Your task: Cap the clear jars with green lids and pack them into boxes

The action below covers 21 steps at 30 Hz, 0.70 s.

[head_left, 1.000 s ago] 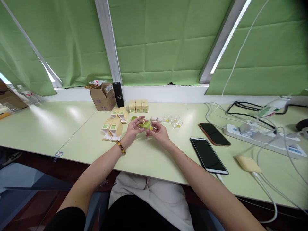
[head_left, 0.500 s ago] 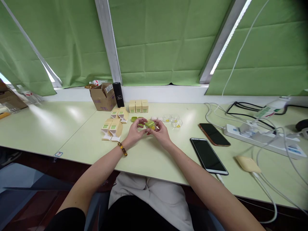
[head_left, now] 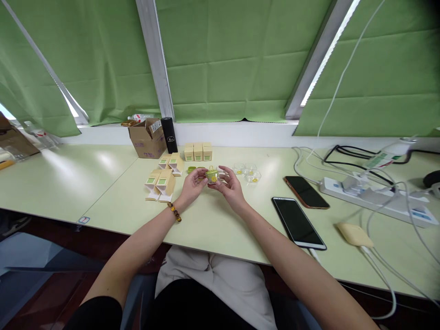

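Observation:
A small clear container with a green lid (head_left: 212, 174) and something yellow inside is held above the table. My left hand (head_left: 192, 184) grips its left side between thumb and fingers; a beaded bracelet is on that wrist. My right hand (head_left: 231, 189) holds its right side, thumb at the lower front and index finger lifted a little off the lid. Just beyond my right hand lie several clear cups with yellow bits in them (head_left: 252, 176). Behind my left hand a green lid (head_left: 191, 169) rests on the table, partly hidden by the fingers.
Open small cartons (head_left: 165, 183) stand to the left, and three closed ones (head_left: 198, 152) at the back. A cardboard box (head_left: 147, 142) and a black cylinder (head_left: 169, 135) are by the wall. Two phones (head_left: 298, 223), a power strip (head_left: 378, 201) and cables lie right.
The container has tipped upright and shifted slightly left, so its green lid now faces up. My right fingers have opened a little and lifted from its top.

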Motion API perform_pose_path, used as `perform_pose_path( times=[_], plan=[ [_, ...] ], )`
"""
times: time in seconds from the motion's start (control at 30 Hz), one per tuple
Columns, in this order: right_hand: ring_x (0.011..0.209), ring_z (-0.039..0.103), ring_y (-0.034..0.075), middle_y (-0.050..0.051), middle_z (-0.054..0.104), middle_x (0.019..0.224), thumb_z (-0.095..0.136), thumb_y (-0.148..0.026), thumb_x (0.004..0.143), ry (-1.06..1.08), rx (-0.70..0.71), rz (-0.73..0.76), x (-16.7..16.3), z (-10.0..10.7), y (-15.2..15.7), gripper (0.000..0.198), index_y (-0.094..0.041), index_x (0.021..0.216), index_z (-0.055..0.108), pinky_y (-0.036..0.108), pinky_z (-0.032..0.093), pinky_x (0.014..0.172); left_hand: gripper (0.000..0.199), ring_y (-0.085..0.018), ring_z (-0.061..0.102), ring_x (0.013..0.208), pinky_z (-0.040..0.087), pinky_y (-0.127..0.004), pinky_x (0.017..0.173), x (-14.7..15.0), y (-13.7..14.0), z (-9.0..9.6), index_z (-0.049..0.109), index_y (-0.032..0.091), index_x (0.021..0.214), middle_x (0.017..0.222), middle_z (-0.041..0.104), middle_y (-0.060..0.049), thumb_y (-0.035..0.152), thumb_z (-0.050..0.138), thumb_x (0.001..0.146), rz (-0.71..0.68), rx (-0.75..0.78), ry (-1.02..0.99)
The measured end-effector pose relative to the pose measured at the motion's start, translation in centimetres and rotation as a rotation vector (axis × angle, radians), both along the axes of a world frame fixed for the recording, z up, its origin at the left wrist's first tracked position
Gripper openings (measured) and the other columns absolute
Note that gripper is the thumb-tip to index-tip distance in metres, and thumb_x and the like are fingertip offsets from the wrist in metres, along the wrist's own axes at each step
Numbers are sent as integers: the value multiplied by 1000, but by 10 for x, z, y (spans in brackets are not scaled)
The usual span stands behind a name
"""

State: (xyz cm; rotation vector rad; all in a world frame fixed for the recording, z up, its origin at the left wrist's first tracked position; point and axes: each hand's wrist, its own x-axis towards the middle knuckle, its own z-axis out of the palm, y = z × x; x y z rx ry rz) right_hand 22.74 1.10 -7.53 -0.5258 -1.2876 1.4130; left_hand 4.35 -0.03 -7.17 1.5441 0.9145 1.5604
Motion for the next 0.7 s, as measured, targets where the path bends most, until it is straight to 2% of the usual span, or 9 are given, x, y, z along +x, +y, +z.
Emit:
perform_pose_path(
  times=[0.17, 0.5, 0.7],
  plan=[
    [100, 77, 24, 7, 65, 127, 87, -58, 82, -87, 80, -12, -1, -2, 1, 64, -34, 136, 62, 55, 63, 107, 52, -21, 70, 105, 58, -37, 98, 0, -1, 0, 67, 18, 123, 117, 72, -12, 44, 88, 83, -19, -13, 8],
    [95, 75, 22, 6, 66, 126, 84, -55, 83, -155, 123, -4, 1, -5, 7, 58, -33, 131, 62, 53, 64, 102, 46, -20, 73, 96, 60, -38, 95, -2, 2, -2, 70, 15, 116, 110, 75, -12, 40, 88, 82, 35, -9, 70],
    [100, 70, 24, 7, 71, 117, 84, -45, 78, -309, 152, -81, 2, -7, 10, 58, -30, 128, 59, 40, 64, 82, 41, -20, 72, 95, 59, -37, 90, 0, 0, -2, 72, 15, 115, 113, 76, -13, 36, 87, 83, 108, 8, 167]
  ],
)
